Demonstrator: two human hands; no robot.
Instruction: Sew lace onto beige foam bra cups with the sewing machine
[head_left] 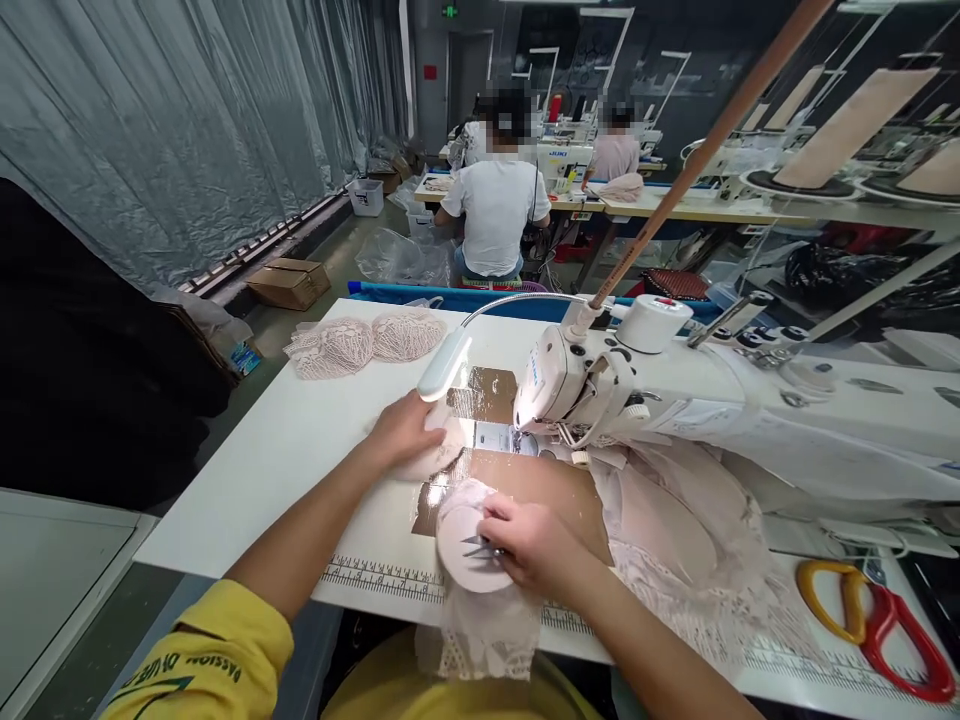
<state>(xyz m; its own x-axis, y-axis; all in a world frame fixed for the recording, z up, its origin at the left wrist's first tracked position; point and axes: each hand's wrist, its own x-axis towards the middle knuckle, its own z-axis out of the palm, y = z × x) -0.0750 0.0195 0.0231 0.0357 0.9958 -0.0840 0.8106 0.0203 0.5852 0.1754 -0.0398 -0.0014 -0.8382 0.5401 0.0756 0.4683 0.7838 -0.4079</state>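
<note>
My left hand (405, 432) rests palm down, fingers closed over a pale pink bra cup (431, 462) just left of the sewing machine's needle area (517, 435). My right hand (529, 545) lies on a second pale pink cup with lace trim (469, 560) at the table's front edge, fingers curled round small metal thread snips (480, 547). The white sewing machine (675, 400) stands right of both hands, its gooseneck lamp (444, 365) shining on the fabric.
Pink lace cups (360, 343) lie at the table's far left. A heap of pink garments (675, 530) sits under the machine arm. Red and yellow scissors (870, 615) lie at the right front. Other people sit with their backs turned at machines behind. Cardboard box (289, 282) on the floor.
</note>
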